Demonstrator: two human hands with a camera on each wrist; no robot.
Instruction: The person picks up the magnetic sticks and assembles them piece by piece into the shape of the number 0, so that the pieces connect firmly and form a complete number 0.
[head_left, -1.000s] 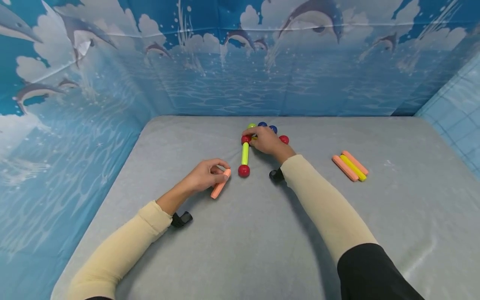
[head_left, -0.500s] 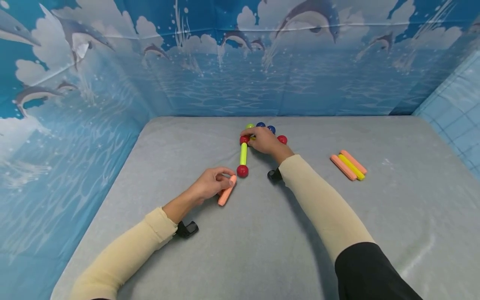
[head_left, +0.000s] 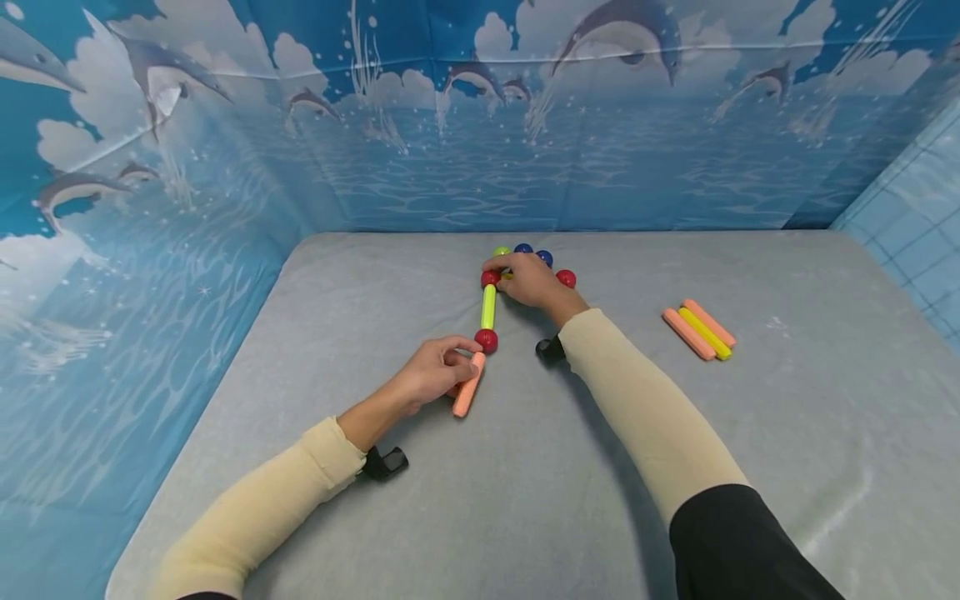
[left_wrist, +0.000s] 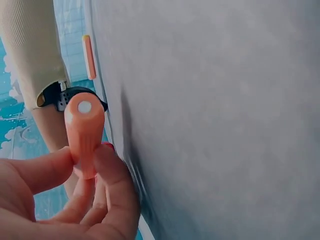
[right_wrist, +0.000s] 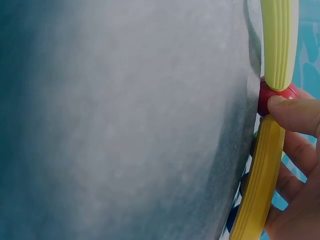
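My left hand (head_left: 437, 368) pinches an orange ridged stick (head_left: 468, 387) between thumb and fingers. In the left wrist view the stick (left_wrist: 86, 132) points its end, with a pale round spot, at the camera. The stick's far end is right at the near red ball (head_left: 487, 341). From that ball a lime stick (head_left: 488, 310) runs back to another red ball (head_left: 489, 279), which my right hand (head_left: 534, 282) grips. In the right wrist view, the thumb presses this red ball (right_wrist: 263, 101), where the lime stick (right_wrist: 280, 42) and a yellow stick (right_wrist: 260, 182) meet.
Behind the right hand sit a lime ball (head_left: 501, 251), a blue ball (head_left: 545, 257) beside another, and a red ball (head_left: 566, 278). Two orange sticks flank a yellow stick (head_left: 705, 333) on the right of the grey table (head_left: 570, 492). A dolphin-print curtain (head_left: 420, 183) hangs behind.
My left hand has moved right and slightly nearer, bringing the orange stick from left of the near red ball up to it. The right hand has stayed on its ball.
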